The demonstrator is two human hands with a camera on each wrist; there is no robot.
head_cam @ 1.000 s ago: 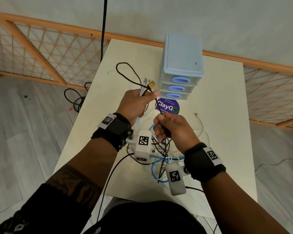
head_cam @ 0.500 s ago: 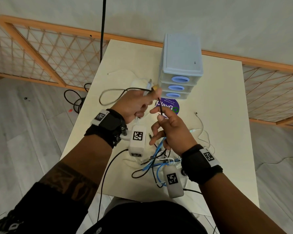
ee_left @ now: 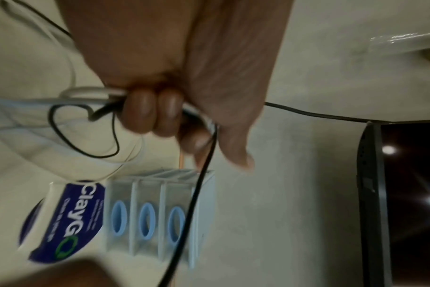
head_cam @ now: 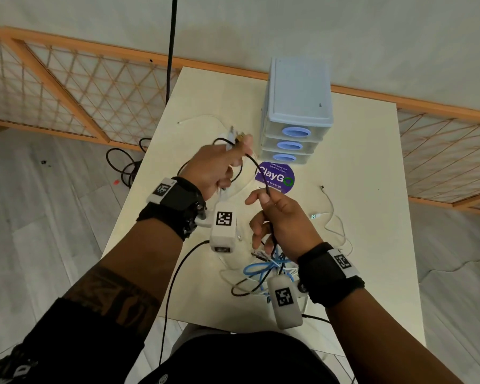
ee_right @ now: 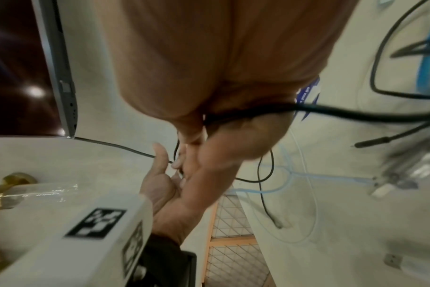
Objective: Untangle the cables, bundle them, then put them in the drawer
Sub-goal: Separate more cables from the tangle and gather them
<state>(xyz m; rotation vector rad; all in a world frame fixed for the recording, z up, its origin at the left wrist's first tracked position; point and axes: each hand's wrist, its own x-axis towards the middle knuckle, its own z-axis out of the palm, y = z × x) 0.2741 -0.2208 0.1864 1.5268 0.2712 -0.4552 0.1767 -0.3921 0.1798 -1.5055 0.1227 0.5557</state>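
Note:
My left hand (head_cam: 222, 167) is raised over the table and grips a bunch of cable ends, white plugs and a gold-tipped plug (head_cam: 240, 137) sticking out past the fingers. In the left wrist view its fingers (ee_left: 155, 114) are curled round white and black cords. A black cable (head_cam: 257, 167) runs from it down to my right hand (head_cam: 269, 210), which grips it in the fist, the index finger sticking out. Below that hand hangs a tangle of blue, black and white cables (head_cam: 261, 273). The three-drawer unit (head_cam: 298, 106) stands at the back, all drawers closed.
A purple round sticker (head_cam: 277, 177) lies in front of the drawers. A loose white USB cable (head_cam: 333, 217) curls on the table (head_cam: 372, 167) to the right. A wooden lattice screen (head_cam: 81, 87) and dark cords on the floor (head_cam: 125, 164) are to the left.
The big black loop beside my left hand has shrunk to a small one. The hands have drawn apart, stretching the black cable between them; my right hand sits lower on it.

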